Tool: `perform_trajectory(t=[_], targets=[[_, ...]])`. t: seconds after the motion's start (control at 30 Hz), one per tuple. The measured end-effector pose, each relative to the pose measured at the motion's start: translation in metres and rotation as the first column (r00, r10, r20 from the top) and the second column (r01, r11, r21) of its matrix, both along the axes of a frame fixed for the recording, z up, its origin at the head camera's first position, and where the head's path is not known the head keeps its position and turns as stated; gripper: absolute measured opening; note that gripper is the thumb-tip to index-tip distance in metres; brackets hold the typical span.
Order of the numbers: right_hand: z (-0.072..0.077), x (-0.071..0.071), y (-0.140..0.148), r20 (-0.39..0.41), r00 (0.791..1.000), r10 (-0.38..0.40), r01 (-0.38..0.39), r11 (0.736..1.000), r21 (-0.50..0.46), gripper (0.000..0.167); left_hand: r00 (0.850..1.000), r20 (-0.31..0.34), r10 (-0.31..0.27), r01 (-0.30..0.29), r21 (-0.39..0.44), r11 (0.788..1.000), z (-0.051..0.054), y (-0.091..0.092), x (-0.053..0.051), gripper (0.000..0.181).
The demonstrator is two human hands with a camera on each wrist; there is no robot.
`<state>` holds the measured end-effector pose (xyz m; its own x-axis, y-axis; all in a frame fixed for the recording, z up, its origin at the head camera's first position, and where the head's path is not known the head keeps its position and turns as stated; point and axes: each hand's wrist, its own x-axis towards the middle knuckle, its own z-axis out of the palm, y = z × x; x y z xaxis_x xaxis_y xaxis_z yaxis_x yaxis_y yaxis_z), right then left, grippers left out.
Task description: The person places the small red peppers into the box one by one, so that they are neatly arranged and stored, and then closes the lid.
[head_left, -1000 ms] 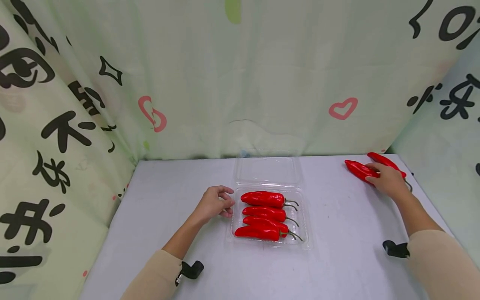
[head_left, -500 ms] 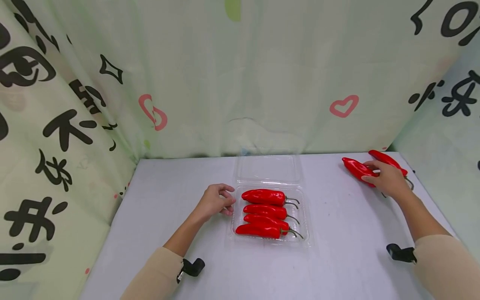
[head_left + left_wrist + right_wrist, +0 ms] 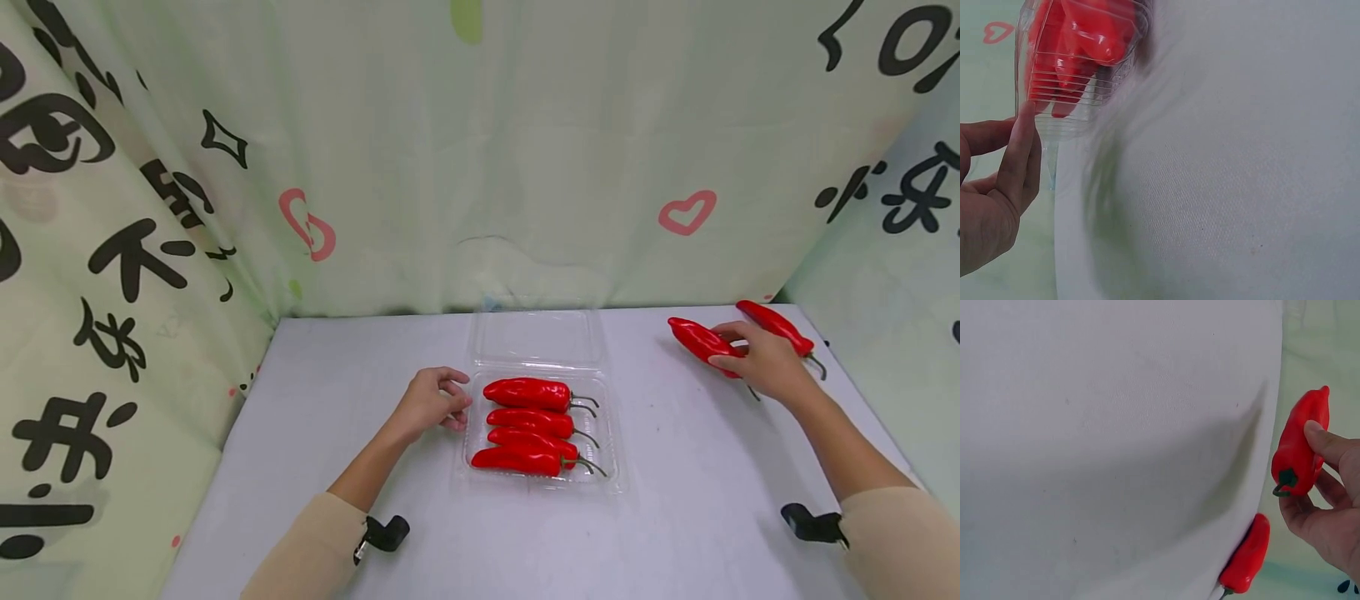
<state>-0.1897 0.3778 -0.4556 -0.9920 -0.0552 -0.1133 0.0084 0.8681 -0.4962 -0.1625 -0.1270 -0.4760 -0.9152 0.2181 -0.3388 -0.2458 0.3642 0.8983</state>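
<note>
In the head view, my right hand [image 3: 765, 361] grips a red chili pepper [image 3: 696, 338] between thumb and fingers, its stem pointing back toward me. The right wrist view shows this held pepper [image 3: 1300, 434] raised off the white table. Another red pepper [image 3: 776, 321] lies on the tabletop just behind my right hand. My left hand [image 3: 431, 404] stays at the left side of a clear plastic clamshell box [image 3: 606, 433], fingertips touching its wall. Several red peppers [image 3: 525, 392] lie side by side in the box, stems to the right. Its lid [image 3: 536, 340] is folded back.
A white-covered table [image 3: 360, 350] carries everything. Behind it hangs a pale green printed curtain [image 3: 525, 167], which also closes off the left and right sides. Black wrist cameras [image 3: 386, 535] stick out from both sleeves.
My right hand has drawn the gripped pepper leftward, off the table and away from the other pepper there. The left hand and the box have stayed in place.
</note>
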Motion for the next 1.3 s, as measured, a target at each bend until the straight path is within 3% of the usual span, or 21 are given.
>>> perform_trajectory(t=[0.33, 1.0, 1.3], targets=[[0.007, 0.006, -0.02, 0.029, 0.999, 0.039, -0.038, 0.999, -0.031, 0.071, 1.0, 0.006, 0.01, -0.01, -0.006, 1.0, -0.002, -0.001, -0.002, 0.036], [0.031, 0.018, -0.078, -0.041, 0.98, 0.196, -0.198, 0.979, -0.051, 0.06, 1.0, -0.001, 0.0, 0.0, -0.007, 1.0, -0.002, -0.001, -0.001, 0.037], [0.041, 0.017, -0.102, -0.039, 0.973, 0.228, -0.23, 0.97, -0.077, 0.064, 1.0, -0.01, -0.008, 0.008, -0.004, 1.0, -0.003, 0.0, -0.002, 0.037]])
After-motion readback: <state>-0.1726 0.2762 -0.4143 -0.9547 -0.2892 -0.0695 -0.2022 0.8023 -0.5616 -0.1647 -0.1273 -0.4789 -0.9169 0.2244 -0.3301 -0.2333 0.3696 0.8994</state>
